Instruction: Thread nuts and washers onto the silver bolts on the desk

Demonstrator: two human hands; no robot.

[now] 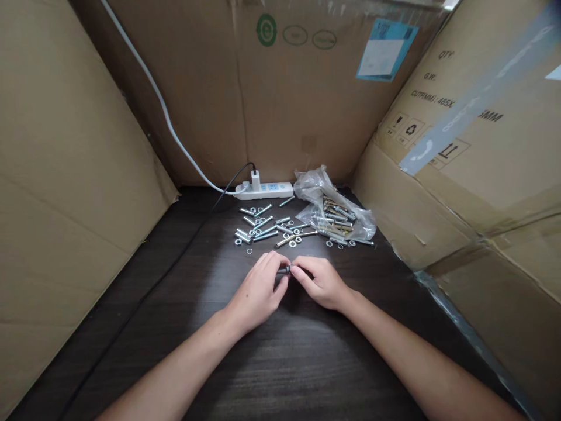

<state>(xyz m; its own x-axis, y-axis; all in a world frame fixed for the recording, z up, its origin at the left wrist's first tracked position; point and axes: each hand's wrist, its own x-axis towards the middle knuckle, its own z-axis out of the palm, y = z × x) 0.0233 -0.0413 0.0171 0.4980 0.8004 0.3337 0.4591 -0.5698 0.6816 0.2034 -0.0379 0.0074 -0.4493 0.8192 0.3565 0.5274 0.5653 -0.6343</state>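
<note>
Both of my hands meet over the dark tabletop, in front of the scattered hardware. Between the thumb and fingers of my left hand (pixel 258 289) lies a short metal bolt (pixel 283 271), held roughly level. My right hand (pixel 319 282) pinches at the bolt's right end, where a small ring-shaped part shows; whether that is a nut or a washer I cannot tell. Fingers cover much of the bolt. Just beyond my hands are loose bolts (pixel 265 236), metal sleeves (pixel 242 235), nuts (pixel 238 241) and washers (pixel 293 244).
A clear plastic bag (pixel 313 186) of bolts lies open at the back right. Behind the loose parts sits a white power strip (pixel 280 190) with a plugged-in charger (pixel 255 179). A black cable (pixel 175 251) crosses the left side. Cardboard boxes (pixel 280 105) wall in three sides.
</note>
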